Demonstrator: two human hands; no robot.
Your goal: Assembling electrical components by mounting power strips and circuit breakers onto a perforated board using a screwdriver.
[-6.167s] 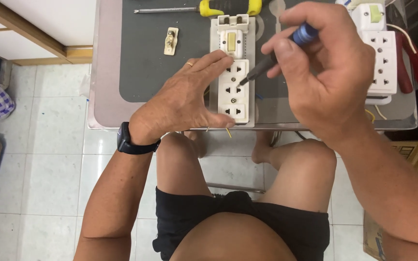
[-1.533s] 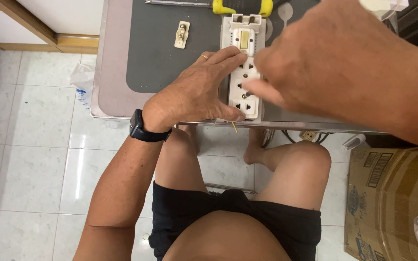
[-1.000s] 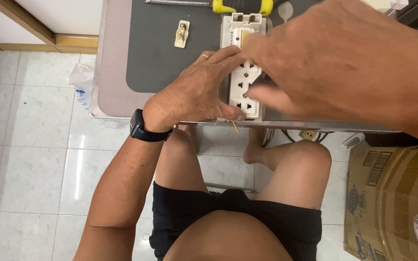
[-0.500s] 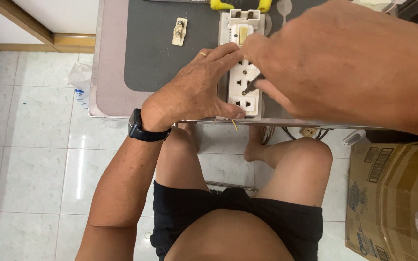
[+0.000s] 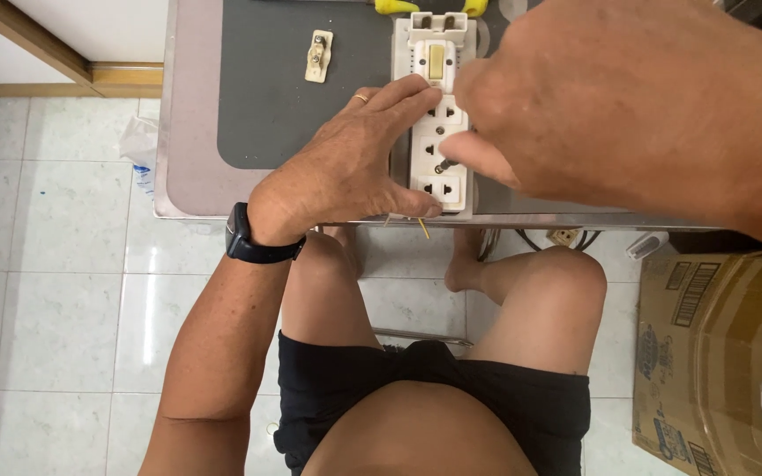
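With the left hand (image 5: 346, 172) pressed flat on the white plastic socket strip (image 5: 438, 132) at the grey table's (image 5: 266, 106) six-o'clock edge, the right hand (image 5: 628, 115) pinches a small screw (image 5: 441, 166) that could slip and drop.

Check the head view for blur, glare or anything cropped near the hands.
Head view: evenly lit, sharp on the left hand and white socket strip; the right hand looms large and slightly soft near the lens, hiding the strip's right edge; faint sheen on floor tiles; the table is cropped at top.
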